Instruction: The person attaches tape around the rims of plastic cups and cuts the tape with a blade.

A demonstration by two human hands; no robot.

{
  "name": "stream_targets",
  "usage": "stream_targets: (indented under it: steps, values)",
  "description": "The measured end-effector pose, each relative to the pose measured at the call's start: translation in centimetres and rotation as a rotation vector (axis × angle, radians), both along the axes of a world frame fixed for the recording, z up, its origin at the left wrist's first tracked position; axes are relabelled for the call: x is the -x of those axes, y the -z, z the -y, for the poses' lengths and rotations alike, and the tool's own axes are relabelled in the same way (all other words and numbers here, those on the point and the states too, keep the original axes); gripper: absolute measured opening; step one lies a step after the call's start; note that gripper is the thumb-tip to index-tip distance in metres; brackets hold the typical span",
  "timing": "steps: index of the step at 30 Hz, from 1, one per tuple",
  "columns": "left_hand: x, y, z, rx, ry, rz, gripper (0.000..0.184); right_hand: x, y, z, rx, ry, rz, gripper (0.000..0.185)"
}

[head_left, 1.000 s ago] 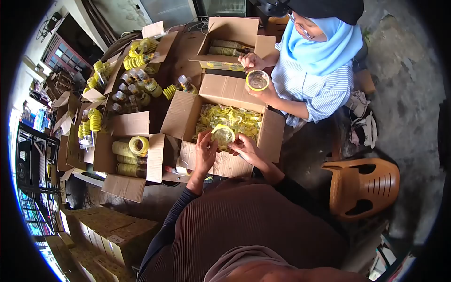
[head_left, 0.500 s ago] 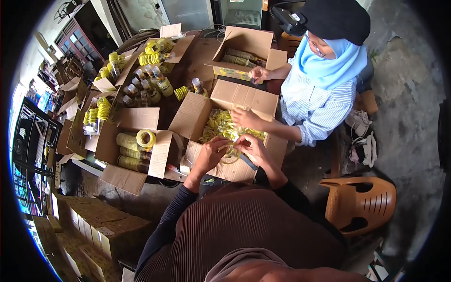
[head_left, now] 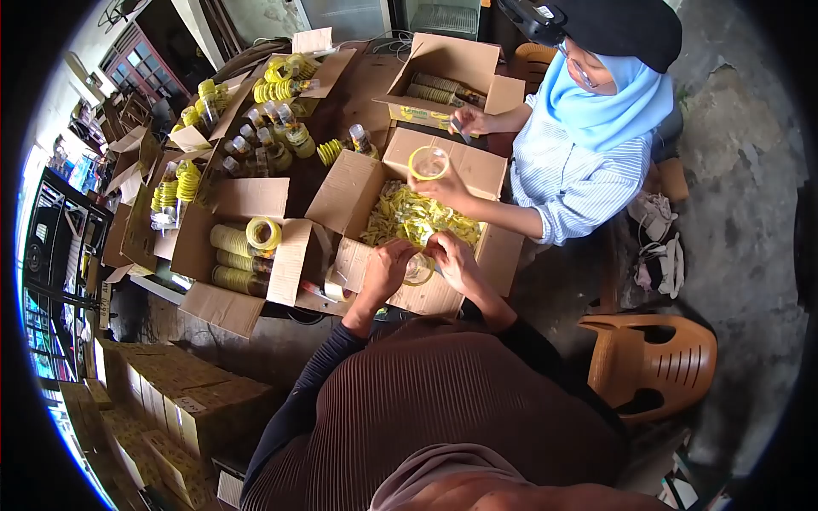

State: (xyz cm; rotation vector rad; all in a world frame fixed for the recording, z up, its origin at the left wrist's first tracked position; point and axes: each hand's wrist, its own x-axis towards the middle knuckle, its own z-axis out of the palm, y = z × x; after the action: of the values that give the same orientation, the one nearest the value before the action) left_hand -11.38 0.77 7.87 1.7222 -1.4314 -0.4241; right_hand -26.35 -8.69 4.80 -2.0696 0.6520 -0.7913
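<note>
Over the near side of an open cardboard box (head_left: pixel 345 194), my left hand (head_left: pixel 388 271) and my right hand (head_left: pixel 456 262) are close together, fingers closed. Between and below them shows a clear round plastic container (head_left: pixel 418 271), which both hands grip at its upper edge. What the fingertips pinch there is too small to make out. Many small yellow strips (head_left: pixel 392 217) fill the box beyond my hands. Across from me, a co-worker's hand (head_left: pixel 443 189) holds a clear plastic container with a yellow rim (head_left: pixel 429 162); their other hand (head_left: pixel 467 121) grips a small dark object.
To the left, an open carton (head_left: pixel 198 255) holds stacks of yellow-edged round pieces. Several clear jars (head_left: pixel 268 140) stand farther back, with another carton (head_left: pixel 400 106) behind the strips. An orange plastic chair (head_left: pixel 652 362) stands at right, and stacked boxes (head_left: pixel 183 400) lie lower left.
The co-worker's hand has come up out of the strips, now holding a yellow-rimmed clear container. My hands stay together at the container, shifted only slightly.
</note>
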Motion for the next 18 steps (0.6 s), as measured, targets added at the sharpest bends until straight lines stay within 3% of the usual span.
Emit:
stream_targets:
  steps: [18]
  values:
    - [-0.2, 2.6, 0.7, -0.141, -0.035, -0.153, 0.020, 0.4, 0.9, -0.6, 0.133, -0.002, 0.042, 0.012]
